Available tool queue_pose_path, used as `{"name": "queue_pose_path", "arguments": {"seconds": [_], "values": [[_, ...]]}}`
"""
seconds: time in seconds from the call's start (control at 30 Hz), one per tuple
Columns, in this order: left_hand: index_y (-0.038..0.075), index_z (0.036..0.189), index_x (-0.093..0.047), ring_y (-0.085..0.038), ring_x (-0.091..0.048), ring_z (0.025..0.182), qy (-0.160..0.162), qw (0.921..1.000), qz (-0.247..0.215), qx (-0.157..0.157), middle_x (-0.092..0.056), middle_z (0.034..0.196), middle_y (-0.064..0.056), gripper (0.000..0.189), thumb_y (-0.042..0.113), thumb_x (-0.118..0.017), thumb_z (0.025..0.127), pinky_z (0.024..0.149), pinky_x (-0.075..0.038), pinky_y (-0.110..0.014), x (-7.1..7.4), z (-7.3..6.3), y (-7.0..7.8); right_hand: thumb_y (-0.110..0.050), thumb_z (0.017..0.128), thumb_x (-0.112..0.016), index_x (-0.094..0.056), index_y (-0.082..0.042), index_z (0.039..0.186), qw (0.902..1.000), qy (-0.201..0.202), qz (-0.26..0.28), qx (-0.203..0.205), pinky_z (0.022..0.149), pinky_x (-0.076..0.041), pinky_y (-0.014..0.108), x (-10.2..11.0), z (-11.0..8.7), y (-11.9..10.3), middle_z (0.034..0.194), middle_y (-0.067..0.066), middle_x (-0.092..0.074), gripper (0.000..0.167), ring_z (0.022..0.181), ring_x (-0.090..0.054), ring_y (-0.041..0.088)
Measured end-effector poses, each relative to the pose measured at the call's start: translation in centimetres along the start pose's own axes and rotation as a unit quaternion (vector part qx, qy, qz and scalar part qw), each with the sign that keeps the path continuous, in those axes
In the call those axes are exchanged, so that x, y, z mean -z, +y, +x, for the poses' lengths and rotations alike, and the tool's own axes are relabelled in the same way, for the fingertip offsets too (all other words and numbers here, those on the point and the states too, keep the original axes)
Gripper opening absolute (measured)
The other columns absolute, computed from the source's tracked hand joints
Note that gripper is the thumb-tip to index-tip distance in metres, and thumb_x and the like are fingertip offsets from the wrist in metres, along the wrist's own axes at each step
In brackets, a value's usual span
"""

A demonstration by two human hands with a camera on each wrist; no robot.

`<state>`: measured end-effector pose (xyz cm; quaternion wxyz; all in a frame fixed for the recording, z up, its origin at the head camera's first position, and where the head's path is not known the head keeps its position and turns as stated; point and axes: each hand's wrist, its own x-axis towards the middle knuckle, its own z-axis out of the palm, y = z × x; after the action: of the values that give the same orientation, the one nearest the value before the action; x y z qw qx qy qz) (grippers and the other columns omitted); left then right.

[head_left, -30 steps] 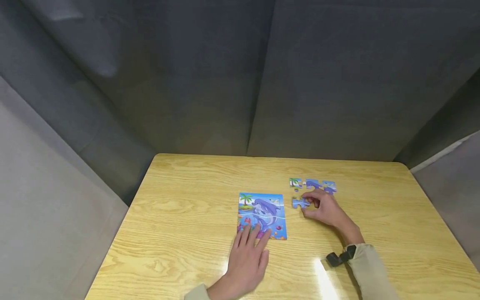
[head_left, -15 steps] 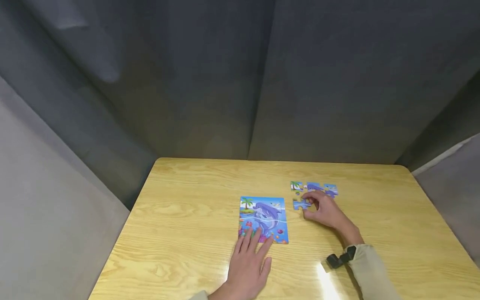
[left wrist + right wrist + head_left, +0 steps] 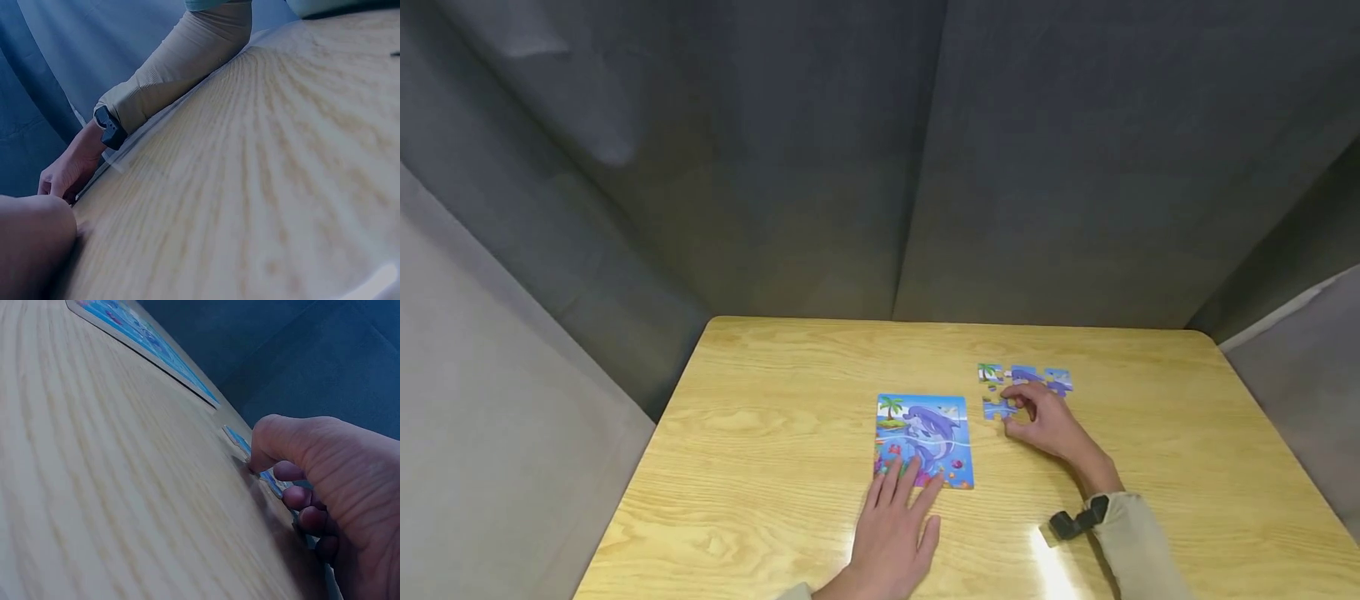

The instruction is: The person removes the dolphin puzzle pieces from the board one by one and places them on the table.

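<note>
A square dolphin picture puzzle (image 3: 953,433) lies flat on the table, its blue face upward; its edge also shows in the right wrist view. Across its lower edge rest the spread fingers of my left hand (image 3: 895,533), palm down. To the right, my right hand (image 3: 1048,427) pinches a blue puzzle piece (image 3: 996,409) between thumb and finger, low over the tabletop. In the right wrist view the piece (image 3: 237,440) sticks out past the thumb, and the other fingers are curled under the palm.
Behind the right hand lie more puzzle pieces: one with a palm tree (image 3: 989,372), one with a dolphin's head (image 3: 1024,374) and a sky-and-dolphin one (image 3: 1058,379). The hand partly covers some. Dark grey curtains (image 3: 805,167) stand behind the wooden table (image 3: 760,433).
The head view shifts slightly. Both hands stay in place, the left on the puzzle and the right still pinching the blue puzzle piece.
</note>
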<state>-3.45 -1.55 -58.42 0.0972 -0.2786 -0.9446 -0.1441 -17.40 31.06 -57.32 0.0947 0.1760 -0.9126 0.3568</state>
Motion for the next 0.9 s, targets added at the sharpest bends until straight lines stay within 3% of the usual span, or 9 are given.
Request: {"name": "queue_pose_path", "arguments": {"seconds": [0.23,0.47,0.57,0.73,0.9], "values": [[0.027,0.162,-0.039,-0.04,-0.026,0.155,-0.012,0.9999,0.004,0.003,-0.032,0.169,-0.012,0.054,0.04,-0.041,0.109,0.119,-0.034,-0.058,0.1,-0.1,0.1,0.0,0.076,-0.077,-0.072,-0.001,0.109,0.9985,0.052,0.018,0.006,0.06,-0.037,0.023,-0.1,-0.1,-1.0,0.084,0.008,-0.059,0.033,0.064,-0.045,0.013],[0.029,0.165,-0.032,-0.04,-0.027,0.153,-0.027,0.9996,0.01,0.006,-0.033,0.167,-0.013,0.058,0.041,-0.04,0.109,0.119,-0.032,-0.06,0.4,0.2,0.3,0.002,0.082,-0.076,-0.073,0.001,0.111,0.9981,0.037,0.023,0.043,0.057,-0.04,0.023,-0.4,0.7,-4.6,0.085,0.009,-0.06,0.029,0.065,-0.047,0.015],[0.03,0.166,-0.028,-0.042,-0.025,0.154,-0.045,0.999,0.005,0.007,-0.03,0.168,-0.014,0.058,0.044,-0.034,0.111,0.119,-0.031,-0.061,0.6,0.3,0.4,0.003,0.084,-0.076,-0.073,0.001,0.11,0.9974,0.001,0.04,0.06,0.057,-0.041,0.023,-1.2,1.1,-6.7,0.086,0.007,-0.061,0.026,0.065,-0.048,0.013],[0.03,0.167,-0.026,-0.049,-0.021,0.154,-0.082,0.9965,-0.009,0.011,-0.026,0.169,-0.02,0.06,0.052,-0.026,0.111,0.119,-0.028,-0.066,0.8,0.4,0.5,-0.008,0.092,-0.078,-0.072,0.001,0.119,0.9906,-0.109,0.036,0.074,0.067,-0.047,0.026,-3.4,1.3,-9.8,0.091,0.005,-0.064,0.028,0.076,-0.054,0.015],[0.029,0.167,-0.026,-0.053,-0.021,0.153,-0.083,0.9965,-0.01,0.01,-0.027,0.167,-0.023,0.062,0.054,-0.026,0.111,0.119,-0.026,-0.066,0.6,0.5,0.8,-0.02,0.096,-0.077,-0.067,0.003,0.132,0.9815,-0.18,0.003,0.064,0.075,-0.048,0.03,-4.6,1.3,-11.4,0.099,0.003,-0.062,0.044,0.085,-0.053,0.014]]}}
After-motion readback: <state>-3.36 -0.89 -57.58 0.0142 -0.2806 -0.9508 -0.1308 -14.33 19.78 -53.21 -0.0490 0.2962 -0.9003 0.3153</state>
